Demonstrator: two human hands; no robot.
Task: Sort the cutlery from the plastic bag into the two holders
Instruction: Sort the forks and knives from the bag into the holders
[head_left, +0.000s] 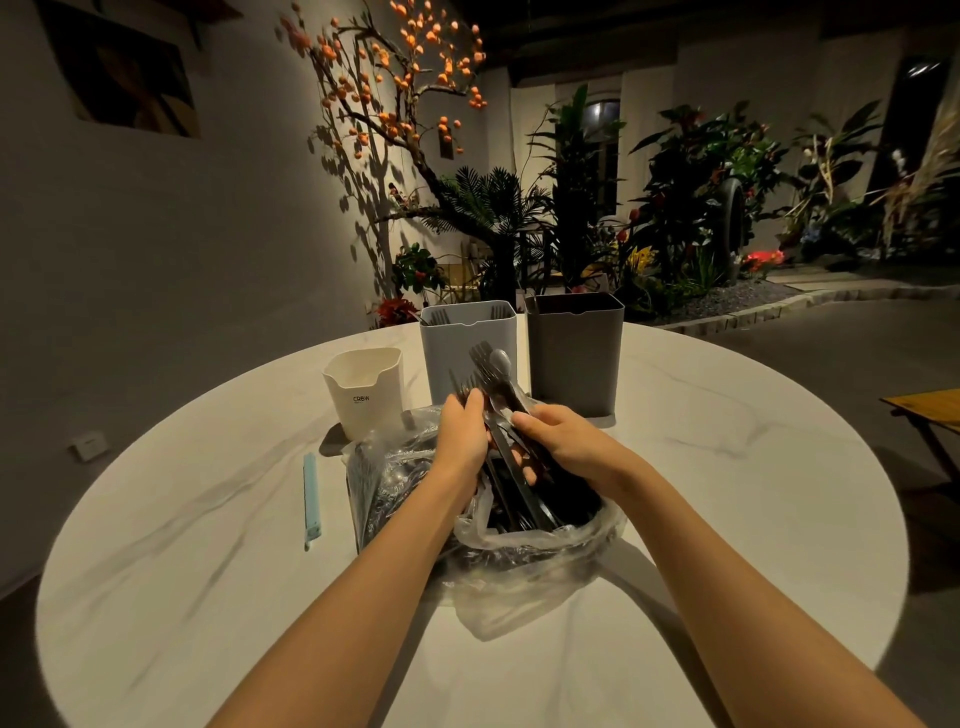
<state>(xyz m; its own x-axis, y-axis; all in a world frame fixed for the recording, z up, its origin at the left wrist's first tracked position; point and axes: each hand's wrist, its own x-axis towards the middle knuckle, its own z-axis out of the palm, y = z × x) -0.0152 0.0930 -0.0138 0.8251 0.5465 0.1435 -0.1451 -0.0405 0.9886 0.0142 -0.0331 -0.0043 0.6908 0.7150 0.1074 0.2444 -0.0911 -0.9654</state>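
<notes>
A clear plastic bag (524, 566) full of dark cutlery lies in the middle of the round table. Both hands are over its open mouth. My left hand (462, 431) grips a bundle of dark forks (485, 364) that stick up above the bag, with a spoon among them. My right hand (566, 441) pinches the handles of the same bundle from the right. Behind the bag stand a light grey holder (467, 343) with fork tips showing at its rim and a darker grey holder (574, 353) to its right.
A small white cup-shaped holder (366, 389) marked CRBW stands to the left of the grey holders. A pale blue bag clip (310, 499) lies on the white marble table (208, 597) at the left. Plants and a wall are beyond the table's far edge.
</notes>
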